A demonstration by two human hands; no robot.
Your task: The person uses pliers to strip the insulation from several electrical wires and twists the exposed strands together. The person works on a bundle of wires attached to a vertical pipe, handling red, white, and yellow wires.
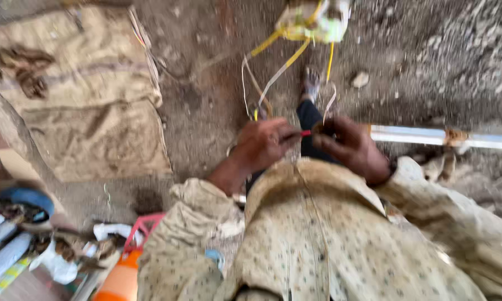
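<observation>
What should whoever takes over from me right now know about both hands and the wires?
Left hand: closed around a thin red wire, pinching it at the fingertips.
Right hand: pinching the other side of the same wire; hands almost touching.
Yellow and white wires hang from a pale box above and run down to the hands.
White pipe lies on the ground to the right; sacks to the left.
Picture is blurred: whether the wire is stripped or joined cannot be told.

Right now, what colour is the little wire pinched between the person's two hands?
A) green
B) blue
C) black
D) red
D: a short red wire shows in the gap between the left hand and the right hand, whose fingers meet on it.
</observation>
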